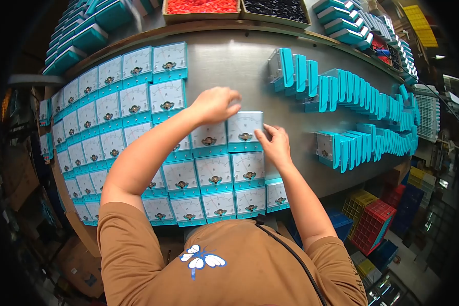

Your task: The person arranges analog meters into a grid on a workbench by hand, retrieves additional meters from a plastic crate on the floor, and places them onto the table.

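Rows of analog panel meters with white dials and teal bases cover the left and middle of the metal table. My right hand is at the right edge of one panel meter, its thumb and fingers closed against that side. Above the neighbouring meter hovers my left hand, fingers curled together and slightly blurred. Whatever those fingers hold, if anything, is hidden. My left forearm covers part of the rows behind it.
Teal meters stand on edge in rows on the table's right side. Beyond the back ledge sit a box of red parts, a box of black parts and stacked meters. Red and yellow crates stand at lower right.
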`<state>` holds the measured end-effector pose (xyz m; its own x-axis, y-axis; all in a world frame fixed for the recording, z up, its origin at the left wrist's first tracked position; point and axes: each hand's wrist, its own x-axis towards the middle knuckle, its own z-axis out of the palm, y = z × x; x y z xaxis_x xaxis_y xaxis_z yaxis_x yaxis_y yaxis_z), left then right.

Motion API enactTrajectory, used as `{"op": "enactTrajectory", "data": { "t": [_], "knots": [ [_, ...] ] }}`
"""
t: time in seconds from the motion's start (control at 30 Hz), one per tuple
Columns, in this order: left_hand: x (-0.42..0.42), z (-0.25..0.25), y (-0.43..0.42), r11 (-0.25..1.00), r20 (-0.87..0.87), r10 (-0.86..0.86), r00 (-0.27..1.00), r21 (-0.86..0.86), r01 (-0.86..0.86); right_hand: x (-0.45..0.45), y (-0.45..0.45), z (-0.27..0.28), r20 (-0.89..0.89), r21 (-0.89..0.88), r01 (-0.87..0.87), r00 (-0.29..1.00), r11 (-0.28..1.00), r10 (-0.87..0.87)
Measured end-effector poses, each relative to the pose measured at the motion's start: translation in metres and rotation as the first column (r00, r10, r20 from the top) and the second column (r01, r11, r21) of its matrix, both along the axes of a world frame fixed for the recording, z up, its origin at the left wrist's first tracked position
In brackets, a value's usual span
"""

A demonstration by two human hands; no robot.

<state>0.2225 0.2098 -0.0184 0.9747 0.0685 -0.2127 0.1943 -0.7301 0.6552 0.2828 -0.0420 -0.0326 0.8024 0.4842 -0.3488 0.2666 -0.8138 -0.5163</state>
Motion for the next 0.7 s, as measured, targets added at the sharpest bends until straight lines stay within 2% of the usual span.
{"op": "enactTrajectory", "data": {
  "t": [0.03,0.13,0.17,0.23,0.27,0.33,0.37,0.43,0.47,0.53,0.57,0.67,0.7],
  "knots": [
    [0.017,0.003,0.000,0.989,0.037,0.105,0.994,-0.112,-0.100,0.006,0.000,0.007,0.166,0.095,-0.043,0.986,0.995,0.027],
    [0.079,-0.019,-0.003,0.981,0.225,0.193,0.955,-0.024,-0.193,0.064,0.008,0.030,0.598,0.287,-0.198,0.801,0.937,-0.014],
    [0.099,-0.023,-0.011,0.969,0.302,0.231,0.925,0.010,-0.245,0.085,0.012,0.035,0.655,0.250,-0.099,0.750,0.963,-0.093],
    [0.138,-0.046,-0.025,0.957,0.363,0.263,0.894,0.018,-0.289,0.134,0.021,0.022,0.703,0.147,0.086,0.692,0.985,-0.165],
    [0.150,-0.055,-0.030,0.949,0.395,0.282,0.874,0.018,-0.314,0.150,0.029,0.010,0.674,0.102,0.110,0.723,0.989,-0.150],
    [0.159,-0.056,-0.032,0.940,0.252,0.322,0.913,-0.195,-0.278,0.167,0.039,-0.011,0.606,0.006,0.153,0.785,0.988,-0.125],
    [0.161,-0.056,-0.033,0.916,0.173,0.328,0.929,-0.297,-0.269,0.172,0.038,-0.015,0.584,0.025,0.127,0.803,0.992,-0.118],
    [0.151,-0.052,-0.016,0.946,0.269,0.325,0.907,-0.112,-0.306,0.178,0.049,-0.004,0.538,0.079,0.070,0.837,0.994,-0.101],
    [0.141,-0.049,-0.005,0.946,0.312,0.312,0.897,-0.019,-0.323,0.177,0.053,0.002,0.554,-0.024,0.067,0.831,0.997,-0.042],
    [0.108,0.001,0.022,0.890,0.180,0.291,0.940,0.308,-0.335,0.170,0.060,0.016,0.569,-0.230,0.068,0.818,0.971,0.078],
    [0.092,0.018,0.038,0.885,0.081,0.206,0.975,0.410,-0.220,0.171,0.062,0.009,0.680,-0.292,0.082,0.718,0.953,0.147],
    [0.048,0.034,0.058,0.822,-0.229,0.058,0.972,0.564,0.084,0.169,0.072,0.029,0.630,-0.313,-0.101,0.722,0.945,0.285],
    [0.037,0.036,0.059,0.795,-0.327,0.029,0.944,0.580,0.177,0.169,0.074,0.025,0.669,-0.228,-0.208,0.677,0.951,0.308]
  ]
}}
